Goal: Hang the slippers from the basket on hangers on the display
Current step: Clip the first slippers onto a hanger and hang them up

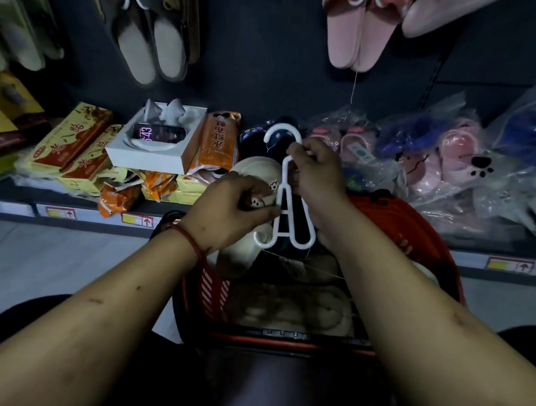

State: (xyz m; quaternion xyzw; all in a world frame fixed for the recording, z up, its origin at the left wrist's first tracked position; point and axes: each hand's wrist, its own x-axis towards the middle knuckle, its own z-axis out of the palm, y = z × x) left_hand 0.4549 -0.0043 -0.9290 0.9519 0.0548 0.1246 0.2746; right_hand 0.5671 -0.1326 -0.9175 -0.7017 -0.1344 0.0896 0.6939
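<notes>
Both hands are busy over the basket right now: my right hand (319, 175) is pinching the neck of a white hanger (286, 191) just under its hook, fingers closed round the plastic, while my left hand (237, 206) is curled shut on a cream slipper (256, 174) with a little paw print on it, holding it against the hanger's left side. Looks to me like I'm mid-way through getting that slipper onto the hanger arm, but I can't tell if it's actually seated yet since my hand covers the join. The red basket (403, 219) sits right below, and there's clearly more fuzzy cream and brownish stuff down in it, so plenty of slippers left, I'd guess. Up on the dark display wall there's already a bear slipper pair (154, 20) on a white hanger and a pink pair (359, 28) hanging too, so part of the job is done. Whether those came from this basket, no idea. The shelf behind has bagged slippers (450, 164) and a tissue box (156, 142) with a phone on it, not my problem. So: a couple hung, one in hand, a basket's worth still to go.
</notes>
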